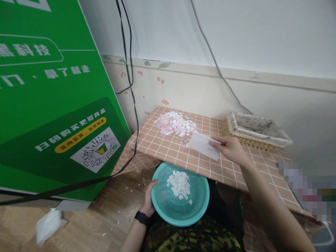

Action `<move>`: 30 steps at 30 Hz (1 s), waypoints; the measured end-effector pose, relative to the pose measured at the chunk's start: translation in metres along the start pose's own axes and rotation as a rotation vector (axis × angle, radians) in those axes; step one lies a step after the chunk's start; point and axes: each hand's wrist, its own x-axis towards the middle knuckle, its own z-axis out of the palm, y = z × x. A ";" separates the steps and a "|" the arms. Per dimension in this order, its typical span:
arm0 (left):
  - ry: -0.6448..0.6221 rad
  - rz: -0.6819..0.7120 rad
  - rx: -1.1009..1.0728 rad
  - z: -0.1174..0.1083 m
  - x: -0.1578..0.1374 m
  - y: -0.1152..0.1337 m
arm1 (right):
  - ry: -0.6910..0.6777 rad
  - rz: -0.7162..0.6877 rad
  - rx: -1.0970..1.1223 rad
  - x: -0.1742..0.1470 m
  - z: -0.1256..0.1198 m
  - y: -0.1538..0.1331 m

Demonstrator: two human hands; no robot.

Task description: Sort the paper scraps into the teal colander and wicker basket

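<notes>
My left hand grips the rim of a teal plastic colander, held below the table's front edge. Small white paper pieces lie in a heap inside it. Above the checked tablecloth, my right hand pinches a white card by its right end. The card's left end is close to a spread-out pile of white and pink paper scraps; whether it touches them I cannot tell.
A fabric-lined wicker basket stands at the table's back right. On the left rises a green sign board, with a dark strap hanging before it. A white plastic bag and scattered scraps lie on the wooden floor.
</notes>
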 end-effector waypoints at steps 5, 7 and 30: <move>0.023 0.035 0.010 0.001 -0.001 0.001 | -0.042 -0.042 -0.030 0.008 0.012 -0.008; 0.018 0.031 0.014 0.001 -0.001 0.001 | -0.032 -0.039 -0.013 0.013 0.015 -0.009; -0.020 0.029 0.011 -0.006 0.005 -0.003 | -0.121 -0.189 -0.065 0.050 -0.007 -0.009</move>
